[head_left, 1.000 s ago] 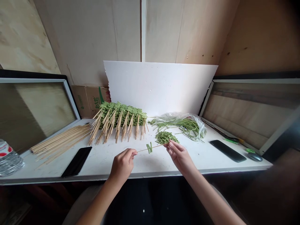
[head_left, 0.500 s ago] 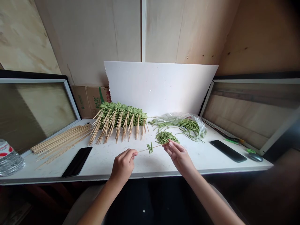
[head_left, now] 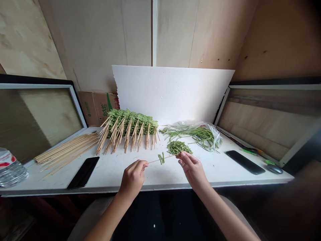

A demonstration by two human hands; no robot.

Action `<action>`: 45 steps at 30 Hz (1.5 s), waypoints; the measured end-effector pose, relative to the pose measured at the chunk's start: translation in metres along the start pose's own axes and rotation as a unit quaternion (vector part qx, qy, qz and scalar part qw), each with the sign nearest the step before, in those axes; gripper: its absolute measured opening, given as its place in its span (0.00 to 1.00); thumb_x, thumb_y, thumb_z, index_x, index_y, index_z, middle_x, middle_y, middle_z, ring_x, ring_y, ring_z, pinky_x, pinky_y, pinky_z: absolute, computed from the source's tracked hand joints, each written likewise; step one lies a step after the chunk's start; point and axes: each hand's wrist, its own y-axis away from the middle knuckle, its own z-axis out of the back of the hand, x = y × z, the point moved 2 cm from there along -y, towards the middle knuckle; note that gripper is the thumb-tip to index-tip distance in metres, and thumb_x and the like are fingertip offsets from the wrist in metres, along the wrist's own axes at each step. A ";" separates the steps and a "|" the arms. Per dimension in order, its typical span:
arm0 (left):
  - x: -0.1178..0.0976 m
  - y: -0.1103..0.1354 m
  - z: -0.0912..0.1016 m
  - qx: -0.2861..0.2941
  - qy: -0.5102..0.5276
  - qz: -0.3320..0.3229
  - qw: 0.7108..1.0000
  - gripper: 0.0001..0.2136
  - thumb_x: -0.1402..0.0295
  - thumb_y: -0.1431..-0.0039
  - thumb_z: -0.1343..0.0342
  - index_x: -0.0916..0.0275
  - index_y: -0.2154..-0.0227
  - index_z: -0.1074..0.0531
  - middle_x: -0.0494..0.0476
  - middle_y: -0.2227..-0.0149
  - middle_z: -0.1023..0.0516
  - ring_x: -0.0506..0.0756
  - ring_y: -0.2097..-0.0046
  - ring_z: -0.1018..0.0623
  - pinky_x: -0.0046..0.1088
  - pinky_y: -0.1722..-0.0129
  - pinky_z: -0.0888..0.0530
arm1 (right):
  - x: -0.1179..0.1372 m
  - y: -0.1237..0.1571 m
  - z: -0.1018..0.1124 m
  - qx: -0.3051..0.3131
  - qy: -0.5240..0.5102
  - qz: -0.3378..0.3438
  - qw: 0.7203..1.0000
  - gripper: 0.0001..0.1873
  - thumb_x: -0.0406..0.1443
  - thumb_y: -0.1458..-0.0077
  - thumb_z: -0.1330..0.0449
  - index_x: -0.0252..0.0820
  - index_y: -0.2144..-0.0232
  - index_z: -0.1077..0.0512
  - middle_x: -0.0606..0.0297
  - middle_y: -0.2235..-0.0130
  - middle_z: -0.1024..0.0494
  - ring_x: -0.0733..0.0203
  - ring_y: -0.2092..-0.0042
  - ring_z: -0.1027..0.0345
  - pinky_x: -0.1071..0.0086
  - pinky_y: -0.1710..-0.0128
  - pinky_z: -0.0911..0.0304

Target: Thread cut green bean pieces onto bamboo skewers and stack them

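Observation:
My left hand (head_left: 132, 175) is closed in a pinch on one end of a thin bamboo skewer (head_left: 153, 161), held low above the table's front part. A few short green bean pieces (head_left: 161, 158) sit threaded crosswise along the skewer. At its other end, the fingertips of my right hand (head_left: 192, 167) are pinched together; whether they grip the tip or a bean piece is hidden. Just behind my right hand lies a heap of cut bean pieces (head_left: 178, 146). Many filled skewers (head_left: 132, 125) are stacked at the back left, their bare ends pointing forward.
Loose bare skewers (head_left: 67, 149) lie at left, beside a black phone (head_left: 83, 172) and a water bottle (head_left: 11, 167). Long uncut beans (head_left: 200, 134) rest in a clear plastic bag at back right. Another dark phone (head_left: 245, 162) and a mouse (head_left: 274, 168) lie at far right.
Almost nothing differs. The whole view has shifted very slightly, and both hands keep the same hold at the skewer's two ends.

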 end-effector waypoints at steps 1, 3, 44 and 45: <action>0.000 0.001 -0.001 0.001 0.002 0.000 1.000 0.19 0.89 0.45 0.58 0.61 0.63 0.28 0.53 0.67 0.20 0.53 0.63 0.17 0.26 0.62 0.21 | -0.001 0.001 0.000 -0.004 0.003 0.003 1.000 0.12 0.46 0.53 0.26 0.48 0.67 0.17 0.62 0.65 0.19 0.55 0.58 0.27 0.63 0.60 0.34; 0.000 0.004 -0.004 0.003 0.005 0.003 1.000 0.20 0.89 0.45 0.58 0.61 0.62 0.28 0.53 0.67 0.20 0.53 0.63 0.17 0.27 0.61 0.21 | -0.002 0.002 -0.001 -0.009 0.010 0.005 1.000 0.12 0.46 0.53 0.27 0.48 0.67 0.17 0.62 0.64 0.19 0.54 0.57 0.28 0.62 0.59 0.34; -0.015 0.009 -0.017 0.008 0.016 0.009 1.000 0.15 0.86 0.41 0.55 0.61 0.65 0.29 0.52 0.70 0.21 0.52 0.66 0.19 0.25 0.66 0.23 | -0.037 0.024 -0.016 0.023 0.065 -0.022 0.997 0.17 0.49 0.54 0.27 0.44 0.65 0.17 0.61 0.61 0.19 0.57 0.64 0.34 0.62 0.61 0.39; -0.016 0.009 -0.017 0.012 0.014 0.006 1.000 0.15 0.86 0.41 0.55 0.61 0.65 0.29 0.52 0.70 0.22 0.52 0.67 0.19 0.25 0.66 0.24 | -0.036 0.023 -0.015 0.021 0.070 -0.026 0.997 0.19 0.49 0.55 0.27 0.44 0.65 0.17 0.59 0.60 0.18 0.56 0.63 0.33 0.62 0.60 0.39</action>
